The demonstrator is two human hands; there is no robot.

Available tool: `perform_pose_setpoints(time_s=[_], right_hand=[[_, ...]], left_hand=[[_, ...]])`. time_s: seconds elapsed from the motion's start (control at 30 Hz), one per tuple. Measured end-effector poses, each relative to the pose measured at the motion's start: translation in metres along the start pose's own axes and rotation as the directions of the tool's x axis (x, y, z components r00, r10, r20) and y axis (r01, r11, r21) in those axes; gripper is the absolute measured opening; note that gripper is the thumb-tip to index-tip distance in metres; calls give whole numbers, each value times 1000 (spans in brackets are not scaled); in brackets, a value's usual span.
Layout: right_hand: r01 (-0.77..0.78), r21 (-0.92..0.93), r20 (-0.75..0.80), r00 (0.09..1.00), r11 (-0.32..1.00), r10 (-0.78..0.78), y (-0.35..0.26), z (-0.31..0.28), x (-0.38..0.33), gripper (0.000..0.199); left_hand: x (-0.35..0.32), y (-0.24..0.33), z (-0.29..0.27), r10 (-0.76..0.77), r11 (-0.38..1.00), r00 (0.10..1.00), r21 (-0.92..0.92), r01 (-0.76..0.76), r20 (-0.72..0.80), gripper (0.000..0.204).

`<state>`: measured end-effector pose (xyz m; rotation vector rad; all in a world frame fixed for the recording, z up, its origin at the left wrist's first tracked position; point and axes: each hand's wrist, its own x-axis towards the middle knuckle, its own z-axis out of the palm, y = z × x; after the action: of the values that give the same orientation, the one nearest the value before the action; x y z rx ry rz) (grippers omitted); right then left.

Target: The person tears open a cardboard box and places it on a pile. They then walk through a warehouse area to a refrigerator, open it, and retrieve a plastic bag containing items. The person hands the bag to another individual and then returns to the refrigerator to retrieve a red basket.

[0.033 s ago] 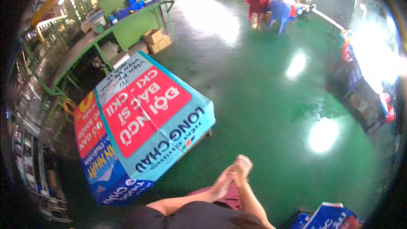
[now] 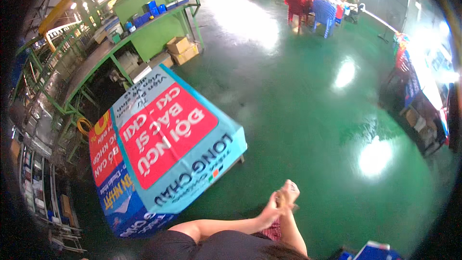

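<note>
In front of my body, over the green floor, my left hand (image 2: 269,215) meets my right hand (image 2: 288,194). The left one appears curled, with its fingers against the right hand near the wrist. My right hand points away from me, its fingers bent in and partly smeared. A small brownish patch shows between the two, too blurred to name; whatever they hold, if anything, is hidden. Below them hangs a patch of dark red patterned cloth (image 2: 272,232). To the left stands a low table covered with a printed banner (image 2: 192,183) in light blue, red and dark blue.
A green workbench (image 2: 159,38) with blue bins (image 2: 140,20) runs along the far left, cardboard boxes (image 2: 184,50) beside it. Stacked red chairs (image 2: 297,7) and blue chairs (image 2: 324,14) stand far right. A blue printed object (image 2: 378,251) lies at the lower right edge.
My left hand has gone from lying long against the right wrist to a more curled shape. Both hands appear slightly further right, and the whole view has shifted a little.
</note>
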<state>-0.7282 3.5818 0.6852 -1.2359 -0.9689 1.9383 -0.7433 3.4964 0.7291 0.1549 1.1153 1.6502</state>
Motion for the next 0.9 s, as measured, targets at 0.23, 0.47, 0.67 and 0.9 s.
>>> perform_pose_setpoints(time_s=[0.23, 0.47, 0.67, 0.9], right_hand=[[218, 262, 77, 966, 940, -245, -56, 16, 394, 21], [167, -57, 710, 699, 984, -78, -279, 160, 612, 66], [-261, 125, 851, 524, 957, 31, -367, 255, 858, 86], [778, -592, 464, 542, 210, -700, -509, 326, 1092, 63]], left_hand=[[392, 29, 94, 594, 759, 796, 409, -506, -117, 78], [646, 224, 125, 671, 720, 734, 328, -611, -106, 74], [914, 337, 107, 552, 832, 763, 279, -479, -337, 28], [1217, 436, 174, 151, 966, 971, 183, -185, 185, 29]])
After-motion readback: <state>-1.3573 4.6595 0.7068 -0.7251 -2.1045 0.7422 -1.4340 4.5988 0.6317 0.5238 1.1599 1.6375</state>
